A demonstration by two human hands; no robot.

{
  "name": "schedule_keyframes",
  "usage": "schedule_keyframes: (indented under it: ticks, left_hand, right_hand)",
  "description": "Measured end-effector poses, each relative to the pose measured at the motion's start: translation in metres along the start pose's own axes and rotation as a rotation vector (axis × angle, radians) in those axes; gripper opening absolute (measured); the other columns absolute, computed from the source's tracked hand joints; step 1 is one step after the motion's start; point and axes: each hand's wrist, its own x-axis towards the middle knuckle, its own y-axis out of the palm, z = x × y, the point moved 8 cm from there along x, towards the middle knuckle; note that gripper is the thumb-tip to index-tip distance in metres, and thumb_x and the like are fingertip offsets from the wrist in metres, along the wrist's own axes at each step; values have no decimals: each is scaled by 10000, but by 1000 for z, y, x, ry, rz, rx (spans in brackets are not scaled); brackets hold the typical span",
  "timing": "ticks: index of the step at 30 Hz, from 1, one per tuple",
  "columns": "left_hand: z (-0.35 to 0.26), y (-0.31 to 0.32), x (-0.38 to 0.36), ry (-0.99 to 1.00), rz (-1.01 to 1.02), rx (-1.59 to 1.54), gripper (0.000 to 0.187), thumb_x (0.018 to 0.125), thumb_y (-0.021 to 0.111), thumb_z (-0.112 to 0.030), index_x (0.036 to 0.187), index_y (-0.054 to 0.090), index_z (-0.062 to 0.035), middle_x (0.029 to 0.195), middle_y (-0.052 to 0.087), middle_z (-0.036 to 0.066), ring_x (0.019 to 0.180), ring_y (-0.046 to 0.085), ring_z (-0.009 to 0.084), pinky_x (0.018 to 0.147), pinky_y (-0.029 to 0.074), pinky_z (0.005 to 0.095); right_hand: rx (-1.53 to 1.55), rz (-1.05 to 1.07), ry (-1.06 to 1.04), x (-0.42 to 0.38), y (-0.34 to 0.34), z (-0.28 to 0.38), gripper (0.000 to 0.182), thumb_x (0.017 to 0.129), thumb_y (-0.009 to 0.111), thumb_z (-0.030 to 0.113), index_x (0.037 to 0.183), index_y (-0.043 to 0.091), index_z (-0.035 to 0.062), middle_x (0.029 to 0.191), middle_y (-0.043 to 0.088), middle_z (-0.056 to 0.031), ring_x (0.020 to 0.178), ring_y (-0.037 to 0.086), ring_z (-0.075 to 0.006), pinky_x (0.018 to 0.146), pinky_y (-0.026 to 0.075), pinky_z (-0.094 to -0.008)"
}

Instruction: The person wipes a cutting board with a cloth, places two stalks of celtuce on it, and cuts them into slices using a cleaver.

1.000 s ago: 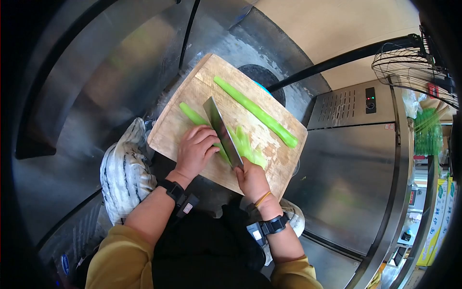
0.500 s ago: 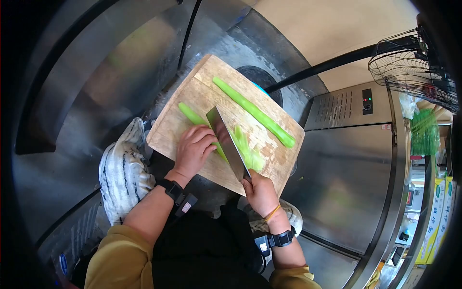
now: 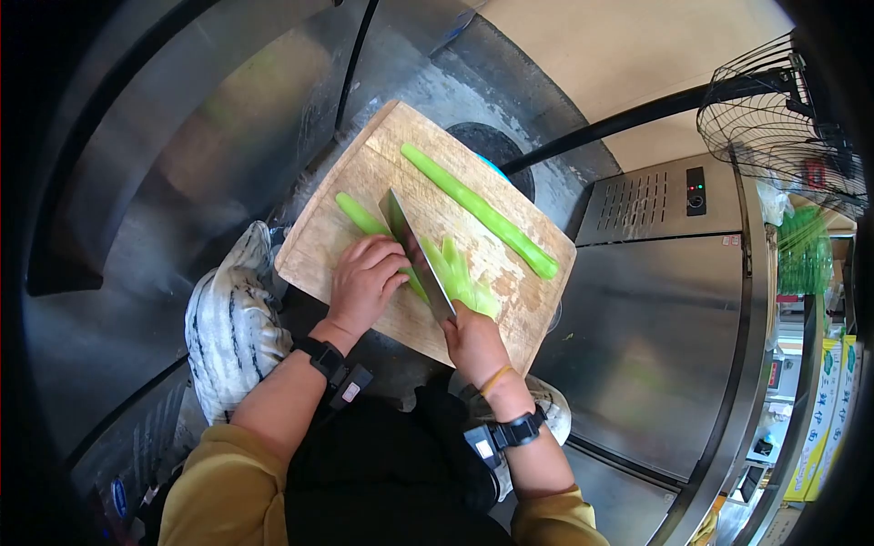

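My right hand (image 3: 478, 344) is wrapped round the handle of a kitchen knife (image 3: 414, 250) with a long, broad blade. The blade crosses a peeled green celtuce stalk (image 3: 358, 213), close beside my left fingertips. My left hand (image 3: 360, 280) presses that stalk down with curled fingers, hiding part of it. Pale green slices (image 3: 462, 278) lie in a loose pile just right of the blade. A second, whole peeled celtuce stalk (image 3: 478, 207) rests along the far side of the wooden cutting board (image 3: 364, 150).
The board lies tilted in front of my lap, between my knees in striped trousers (image 3: 232, 337). A steel cabinet (image 3: 655, 346) stands to the right, steel panels (image 3: 209, 155) to the left. A wire-caged fan (image 3: 751, 105) hangs upper right, and a black pole (image 3: 619, 123) slants behind the board.
The knife and my right hand have shifted slightly left and away from me along the stalk. More slices show right of the blade. My left hand stays almost in place.
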Motion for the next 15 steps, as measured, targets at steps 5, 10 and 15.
schedule_keyframes:
  ticks: [5,10,15]
  left_hand:
    - [2,0,-1,-9,-8,-19,164,717,719,-89,868,656,-78,1004,618,33,1059,564,271,905,466,399]
    - [4,-2,0,-42,-22,-35,174,719,715,-73,880,651,-71,1004,620,45,1055,568,279,905,469,399]
    - [5,0,-1,-35,-32,-35,187,711,721,-62,881,644,-70,1003,620,48,1047,573,280,899,472,398]
  right_hand:
    - [15,-45,-60,18,1,4,154,873,607,107,966,559,-6,797,625,-278,775,617,-462,692,500,-518]
    - [119,-106,-61,1,-13,6,160,880,607,106,978,558,-11,811,623,-276,789,611,-464,697,493,-513]
    - [65,-76,-61,-13,-23,10,205,860,640,62,1037,571,-14,783,632,-249,768,623,-443,662,507,-455]
